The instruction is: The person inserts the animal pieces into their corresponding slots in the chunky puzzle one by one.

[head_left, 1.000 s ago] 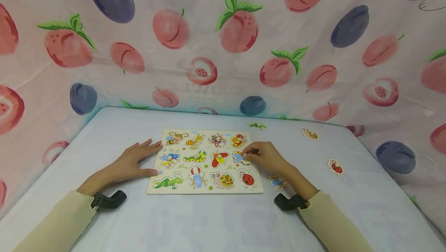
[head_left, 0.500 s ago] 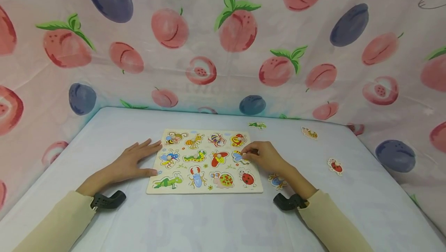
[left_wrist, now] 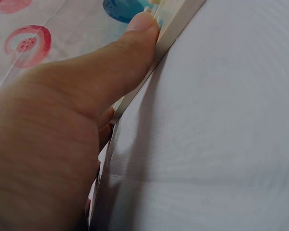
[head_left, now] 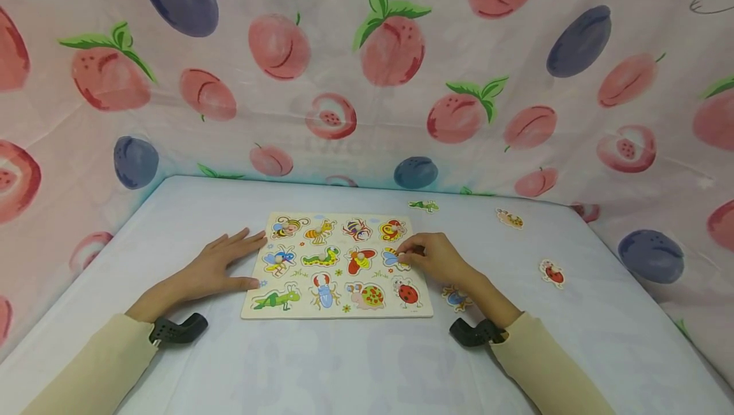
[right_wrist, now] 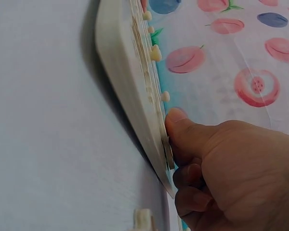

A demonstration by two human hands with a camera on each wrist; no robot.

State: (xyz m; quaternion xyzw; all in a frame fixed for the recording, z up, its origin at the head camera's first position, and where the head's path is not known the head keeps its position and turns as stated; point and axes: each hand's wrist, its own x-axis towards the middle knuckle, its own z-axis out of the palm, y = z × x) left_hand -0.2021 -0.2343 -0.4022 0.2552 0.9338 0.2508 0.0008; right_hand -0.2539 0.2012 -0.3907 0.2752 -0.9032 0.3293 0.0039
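Observation:
A pale wooden puzzle board [head_left: 338, 275] with rows of insect pictures lies on the table. My left hand [head_left: 215, 268] has its fingers spread, thumb and fingertips touching the board's left edge; the left wrist view shows the thumb [left_wrist: 135, 48] on that edge. At the board's right side, my right hand [head_left: 438, 259] pinches the blue-winged bee piece [head_left: 390, 257], which lies at the right end of the middle row, partly hidden by the fingers. In the right wrist view the right hand [right_wrist: 231, 168] has its thumb and curled fingers at the board [right_wrist: 130, 86], whose knobs stand out.
Loose pieces lie right of the board: a green grasshopper [head_left: 423, 206] behind, a snail-like piece [head_left: 510, 218], a red ladybug [head_left: 552, 273], and a blue beetle [head_left: 456, 298] beside the right forearm. A fruit-print cloth [head_left: 355, 153] rises behind the table.
The bee piece and the right fingertips have shifted very slightly, and the piece sits more squarely on the board. The left hand stays at the board's edge.

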